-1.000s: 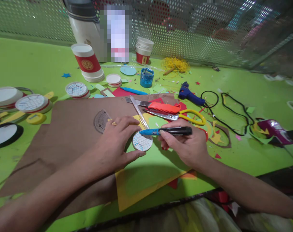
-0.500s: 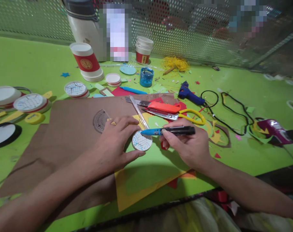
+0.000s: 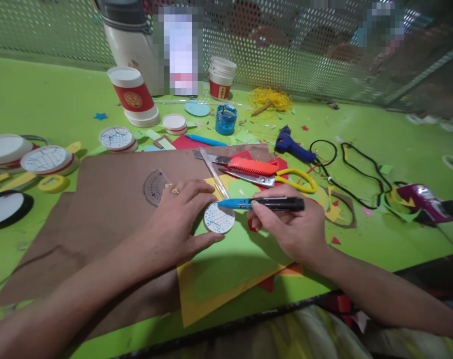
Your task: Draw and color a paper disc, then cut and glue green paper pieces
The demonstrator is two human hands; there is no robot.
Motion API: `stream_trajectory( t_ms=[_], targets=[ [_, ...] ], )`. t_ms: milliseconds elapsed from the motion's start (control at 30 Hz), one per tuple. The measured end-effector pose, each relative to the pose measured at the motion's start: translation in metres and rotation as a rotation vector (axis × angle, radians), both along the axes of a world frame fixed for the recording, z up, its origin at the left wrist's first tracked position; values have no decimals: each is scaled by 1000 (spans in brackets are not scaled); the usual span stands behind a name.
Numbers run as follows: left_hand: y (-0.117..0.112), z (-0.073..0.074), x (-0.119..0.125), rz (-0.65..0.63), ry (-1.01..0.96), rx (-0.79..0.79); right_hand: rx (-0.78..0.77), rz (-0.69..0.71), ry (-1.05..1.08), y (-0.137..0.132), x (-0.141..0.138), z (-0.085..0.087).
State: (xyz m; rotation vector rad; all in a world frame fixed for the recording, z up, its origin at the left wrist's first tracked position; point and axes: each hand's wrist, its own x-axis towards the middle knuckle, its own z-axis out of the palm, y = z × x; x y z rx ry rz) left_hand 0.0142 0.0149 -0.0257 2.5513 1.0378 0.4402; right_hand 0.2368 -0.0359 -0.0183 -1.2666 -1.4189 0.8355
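- In the head view, the person's left hand (image 3: 181, 214) curves around the left side of a small white disc (image 3: 219, 219), index finger at its far rim and thumb near its close rim, holding it between them
- The right hand (image 3: 297, 224) grips a blue-and-black marker (image 3: 275, 203) between thumb and fingers, the blue end over the disc's far edge; its nib is too small to tell whether it touches
- The disc, ruled with lines and dotted blue, lies on a green sheet (image 3: 241, 249) between the hands, inward from the near edge of the tabletop (image 3: 417, 144)
- A yellow sheet (image 3: 191, 311) shows under the green one, towards that near edge, and a brown sheet (image 3: 110, 199) spreads to the left with a protractor (image 3: 154, 188) beside the left hand
- Just beyond the right hand lie yellow-handled scissors (image 3: 297, 180) and an orange utility knife (image 3: 252, 166), a clear pen (image 3: 214, 172) crossing its blade
- Two patterned cup pieces (image 3: 116, 138) sit by the brown sheet's far left corner
- Towards the tabletop's far edge stand a blue jar (image 3: 225, 121) and a red-banded cup (image 3: 132, 99)
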Motion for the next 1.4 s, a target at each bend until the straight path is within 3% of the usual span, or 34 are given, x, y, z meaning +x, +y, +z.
stream_trajectory(
  t_ms=[1000, 1233, 1400],
  targets=[
    [1, -2, 1, -3, -35, 3, -10, -2, 40, 1, 0, 3],
    [-9, 3, 0, 74, -60, -54, -101, 4, 24, -2, -6, 4],
    [-15, 12, 0, 147, -44, -156, -112, -67, 96, -4, -13, -8]
  ],
)
